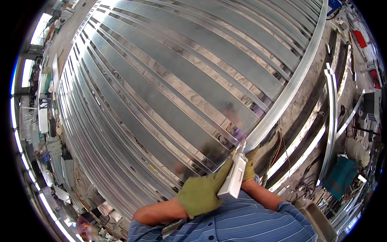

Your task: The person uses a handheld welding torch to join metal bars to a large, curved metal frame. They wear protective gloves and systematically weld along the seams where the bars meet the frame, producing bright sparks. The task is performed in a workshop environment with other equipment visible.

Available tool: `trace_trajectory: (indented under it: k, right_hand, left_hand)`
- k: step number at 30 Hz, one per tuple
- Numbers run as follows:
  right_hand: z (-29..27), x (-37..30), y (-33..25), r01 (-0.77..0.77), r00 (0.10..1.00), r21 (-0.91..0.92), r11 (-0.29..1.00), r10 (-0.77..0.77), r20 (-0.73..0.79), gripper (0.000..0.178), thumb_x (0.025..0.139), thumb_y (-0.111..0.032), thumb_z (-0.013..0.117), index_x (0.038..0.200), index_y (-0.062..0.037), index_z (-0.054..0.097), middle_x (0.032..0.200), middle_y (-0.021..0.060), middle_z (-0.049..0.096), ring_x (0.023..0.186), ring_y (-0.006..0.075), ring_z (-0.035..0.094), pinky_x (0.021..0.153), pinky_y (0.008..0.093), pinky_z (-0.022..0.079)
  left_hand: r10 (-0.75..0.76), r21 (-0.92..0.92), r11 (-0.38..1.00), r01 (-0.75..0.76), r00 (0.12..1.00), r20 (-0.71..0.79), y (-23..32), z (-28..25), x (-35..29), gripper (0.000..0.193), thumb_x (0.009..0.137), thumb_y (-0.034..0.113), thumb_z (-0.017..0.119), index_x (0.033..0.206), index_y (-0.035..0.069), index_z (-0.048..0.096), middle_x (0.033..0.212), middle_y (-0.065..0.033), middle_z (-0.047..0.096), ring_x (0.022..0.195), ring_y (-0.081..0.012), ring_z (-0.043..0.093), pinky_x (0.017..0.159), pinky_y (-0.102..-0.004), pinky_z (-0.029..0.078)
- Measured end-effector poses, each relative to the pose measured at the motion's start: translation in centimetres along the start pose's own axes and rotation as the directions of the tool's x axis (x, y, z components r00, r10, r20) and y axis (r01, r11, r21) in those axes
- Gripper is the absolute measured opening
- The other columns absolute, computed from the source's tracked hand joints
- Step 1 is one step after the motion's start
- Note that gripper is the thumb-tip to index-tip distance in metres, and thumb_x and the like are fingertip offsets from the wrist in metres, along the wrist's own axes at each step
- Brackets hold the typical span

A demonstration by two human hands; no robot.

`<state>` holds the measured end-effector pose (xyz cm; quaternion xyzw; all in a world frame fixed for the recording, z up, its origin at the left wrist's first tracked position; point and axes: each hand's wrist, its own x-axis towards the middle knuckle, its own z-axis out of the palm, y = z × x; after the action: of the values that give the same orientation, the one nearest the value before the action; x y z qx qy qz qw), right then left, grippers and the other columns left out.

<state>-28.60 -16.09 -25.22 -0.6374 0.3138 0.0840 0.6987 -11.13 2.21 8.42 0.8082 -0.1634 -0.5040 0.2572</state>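
A silver-grey welding gun with a narrow nozzle slants up between my hands. Its tip meets the joint where a flat slat runs into the long metal side rail, and a small pinkish-purple glow shows there. My left hand, in an olive-green glove, is closed against the gun's left side, one finger stretched along its body. My right hand, gloved alike, is closed at the gun's right side, close below the near end of the rail. The gun's body hides part of the right fingers.
A wide panel of parallel metal slats stretches away ahead and left. Long metal bars lie on the right beside a cable. A dark teal cloth-like piece lies lower right. Stacked profiles and clutter line the left.
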Motion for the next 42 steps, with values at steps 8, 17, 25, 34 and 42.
trace_trajectory:
  k: [8,17,25,34,42]
  right_hand:
    - [2.5,-1.4,-9.8,0.161,0.987,-0.294,0.942,-0.151,0.054,0.127,0.097,-0.027,0.079,0.165,0.0086,-0.023,0.148,0.0334,0.049,0.13,0.0424,0.059,0.113,0.0454,0.048]
    - [2.9,-1.6,-12.7,0.246,0.966,-0.458,0.854,-0.257,0.041,0.123,0.099,-0.03,0.075,0.163,0.0173,-0.018,0.16,0.042,0.034,0.148,0.0494,0.045,0.126,0.0465,0.036]
    - [2.8,-1.9,-14.4,0.199,0.978,-0.48,0.854,-0.2,0.05,0.122,0.101,-0.031,0.074,0.162,0.0174,-0.019,0.161,0.0424,0.033,0.148,0.0498,0.045,0.126,0.0473,0.035]
    - [2.5,-1.6,-11.7,0.254,0.965,-0.443,0.86,-0.254,0.061,0.125,0.1,-0.029,0.077,0.165,0.0122,-0.021,0.159,0.0384,0.038,0.142,0.0429,0.052,0.122,0.0466,0.041]
    - [0.8,-0.8,-5.4,0.079,0.981,-0.149,0.986,-0.051,0.185,0.124,0.098,-0.022,0.077,0.166,0.0064,-0.023,0.151,0.0321,0.047,0.13,0.0388,0.06,0.113,0.0442,0.049]
  left_hand:
    - [0.093,-0.036,0.994,-0.102,0.977,-0.191,-1.4,1.9,-1.2,0.109,0.084,0.034,0.079,0.176,0.021,0.022,0.122,-0.0177,0.077,0.098,-0.0399,0.078,0.081,-0.0505,0.062]
    - [0.055,-0.215,0.971,-0.102,0.975,-0.213,-3.1,0.4,-0.5,0.09,0.089,0.032,0.085,0.169,0.023,0.044,0.109,-0.0169,0.08,0.095,-0.0374,0.08,0.086,-0.0413,0.063]
    - [0.054,-0.266,0.959,-0.093,0.987,-0.151,-4.7,-0.4,0.2,0.095,0.088,0.033,0.083,0.171,0.028,0.038,0.095,-0.0168,0.078,0.084,-0.0396,0.077,0.078,-0.0469,0.062]
    - [0.066,-0.083,0.994,-0.075,0.991,-0.113,-2.4,-0.6,0.2,0.102,0.085,0.031,0.081,0.174,0.025,0.032,0.115,-0.0175,0.079,0.094,-0.0404,0.078,0.083,-0.0476,0.063]
    - [-0.073,0.114,0.991,0.073,0.997,-0.009,1.6,0.5,0.0,0.11,0.081,0.034,0.08,0.176,0.029,0.024,0.124,-0.0158,0.078,0.098,-0.0406,0.078,0.085,-0.05,0.063]
